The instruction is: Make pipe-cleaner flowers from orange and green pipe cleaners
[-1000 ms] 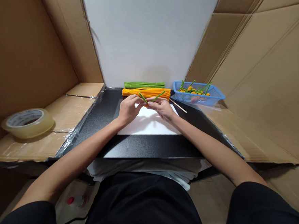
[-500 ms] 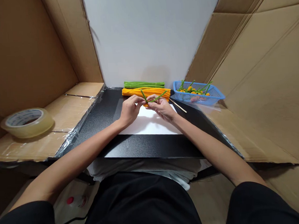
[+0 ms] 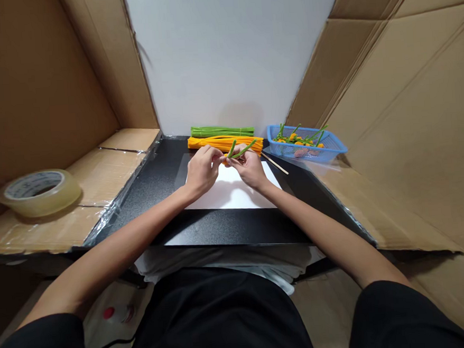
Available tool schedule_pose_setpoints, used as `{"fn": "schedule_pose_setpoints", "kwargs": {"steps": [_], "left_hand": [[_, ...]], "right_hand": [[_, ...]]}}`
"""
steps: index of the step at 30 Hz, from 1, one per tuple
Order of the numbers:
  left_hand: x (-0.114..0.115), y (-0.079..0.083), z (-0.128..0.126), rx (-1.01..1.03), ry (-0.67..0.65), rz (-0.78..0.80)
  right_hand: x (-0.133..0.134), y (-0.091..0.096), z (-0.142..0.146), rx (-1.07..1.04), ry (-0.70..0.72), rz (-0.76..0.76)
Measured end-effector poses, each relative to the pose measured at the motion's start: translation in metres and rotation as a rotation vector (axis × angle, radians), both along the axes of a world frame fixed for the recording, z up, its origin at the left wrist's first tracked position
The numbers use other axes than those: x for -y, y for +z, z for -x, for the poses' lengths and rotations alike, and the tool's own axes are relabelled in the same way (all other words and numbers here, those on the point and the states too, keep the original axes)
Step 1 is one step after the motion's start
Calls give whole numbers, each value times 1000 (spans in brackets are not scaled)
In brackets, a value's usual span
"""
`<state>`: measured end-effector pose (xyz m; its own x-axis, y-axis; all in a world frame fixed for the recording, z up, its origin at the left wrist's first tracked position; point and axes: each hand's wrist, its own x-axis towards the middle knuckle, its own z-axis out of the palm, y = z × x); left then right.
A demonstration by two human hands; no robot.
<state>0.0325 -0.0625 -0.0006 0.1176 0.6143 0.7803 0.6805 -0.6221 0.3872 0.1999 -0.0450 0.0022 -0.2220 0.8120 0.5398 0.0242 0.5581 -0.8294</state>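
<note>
Head view: black desk (image 3: 228, 227), white paper sheet (image 3: 233, 192) lying on it.
Beyond sheet: orange pipe-cleaner bundle (image 3: 224, 141), green pipe-cleaner bundle (image 3: 221, 131); blue basket (image 3: 306, 153) off its far right corner.
Hands: left hand (image 3: 203, 170) and right hand (image 3: 249, 168) both pinching, raised over sheet's far edge.
Held: bent green pipe cleaner (image 3: 243, 152), long axis crosswise, one end running past right hand (the nearer hand, as far as visible).

Left hand (image 3: 202, 170), right hand (image 3: 248, 168) — both pinching a green pipe cleaner (image 3: 241, 151) (bent).

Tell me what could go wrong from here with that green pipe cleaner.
The green pipe cleaner, pinched between the left hand and right hand, could spring loose and disturb the orange pipe cleaner bundle just beyond. The right hand could also nudge the nearby wooden stick out of place.
</note>
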Motion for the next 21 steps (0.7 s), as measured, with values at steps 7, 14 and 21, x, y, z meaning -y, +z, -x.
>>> {"fn": "schedule_pose_setpoints", "kwargs": {"steps": [7, 14, 21], "left_hand": [[3, 6, -2, 18, 10, -20], [9, 11, -4, 17, 4, -65], [19, 15, -3, -9, 21, -266]], "right_hand": [[17, 7, 4, 123, -168, -254], [22, 6, 5, 199, -290, -495], [27, 9, 3, 240, -375, -729]]}}
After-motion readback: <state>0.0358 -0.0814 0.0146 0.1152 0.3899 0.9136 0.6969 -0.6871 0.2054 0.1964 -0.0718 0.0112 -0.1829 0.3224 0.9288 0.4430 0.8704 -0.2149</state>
